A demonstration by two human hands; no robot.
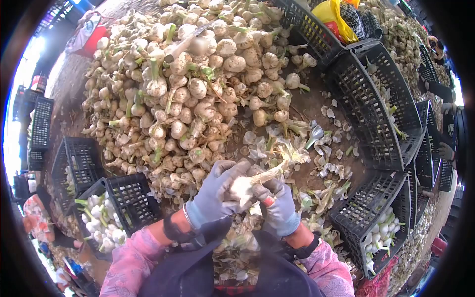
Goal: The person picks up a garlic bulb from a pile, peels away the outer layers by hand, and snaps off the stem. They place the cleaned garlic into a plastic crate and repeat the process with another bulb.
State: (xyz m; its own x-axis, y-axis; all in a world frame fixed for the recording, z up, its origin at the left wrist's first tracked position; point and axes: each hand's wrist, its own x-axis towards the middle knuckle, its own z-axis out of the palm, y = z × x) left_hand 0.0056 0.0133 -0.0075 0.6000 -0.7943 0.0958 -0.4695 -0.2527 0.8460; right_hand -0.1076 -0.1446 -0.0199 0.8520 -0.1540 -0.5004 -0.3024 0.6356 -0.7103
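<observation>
My left hand (213,194), in a grey work glove, is closed around a garlic bulb (241,189). The bulb's long pale stem points up and to the right, with loose dry leaves (293,152) at its end. On the bulb's right side my right hand (280,207), gloved too, is closed with thumb and fingers pressed against it. An orange patch shows at one of its fingertips. What lies under those fingers is partly hidden. Just beyond both hands spreads a large heap of unpeeled garlic (188,94), soil-stained, some with green stalks.
Peeled skins (321,195) litter the ground right of my hands. Black crates stand on both sides; the left crate (131,203) and right crate (368,213) have whiter garlic beside or in them. A yellow bag (341,20) and a red bucket (91,42) sit farther back. Other people are at the edges.
</observation>
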